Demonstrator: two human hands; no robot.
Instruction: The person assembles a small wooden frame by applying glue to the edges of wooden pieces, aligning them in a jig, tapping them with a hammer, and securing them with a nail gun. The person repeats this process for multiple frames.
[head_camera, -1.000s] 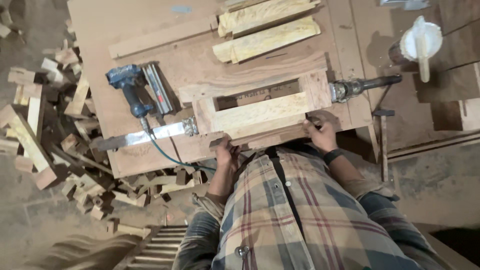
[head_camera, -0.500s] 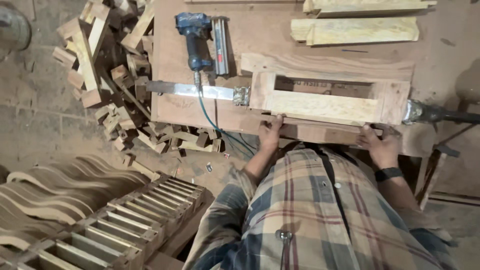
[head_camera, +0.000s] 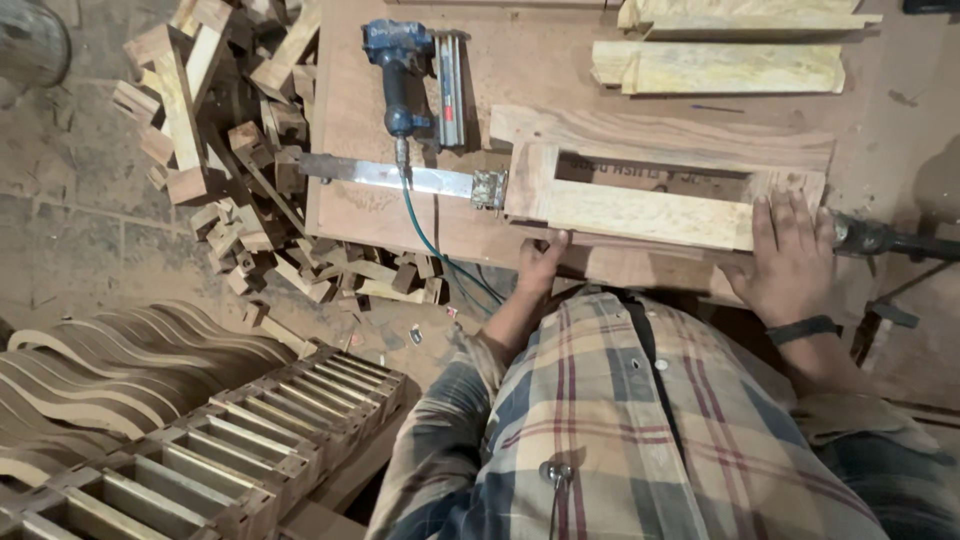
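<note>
A person in a checked shirt leans over a wooden surface (head_camera: 400, 220). On it lies a wooden frame (head_camera: 660, 180), a box shape with a long gap in the middle. It sits at the near edge of the surface, right in front of the person.

The left hand (head_camera: 543, 262) curls around the near bottom edge of the frame, by its left corner. The right hand (head_camera: 790, 255) lies flat and spread wide on the frame's right end, pressing down. It grips nothing.

Some things could go wrong. The frame sits close to the edge, so a hard push could make it slide or tip off. The flat hand does not hold the frame, so the wood could slip under it. A dark tool (head_camera: 885, 240) lies just beside the right hand, and the fingers could bump it. The blue nail gun (head_camera: 400, 75) has a green hose (head_camera: 440, 255) that hangs over the edge near the left arm, so the arm could catch it and pull the gun. Rough wood could also give a splinter.

Half a second ago, the right hand gripped the frame's near right corner. Now it lies open on top. The left hand is at about the same spot. The view has also shifted a little, and the pile of wood scraps (head_camera: 220, 130) is still on the floor to the left.
</note>
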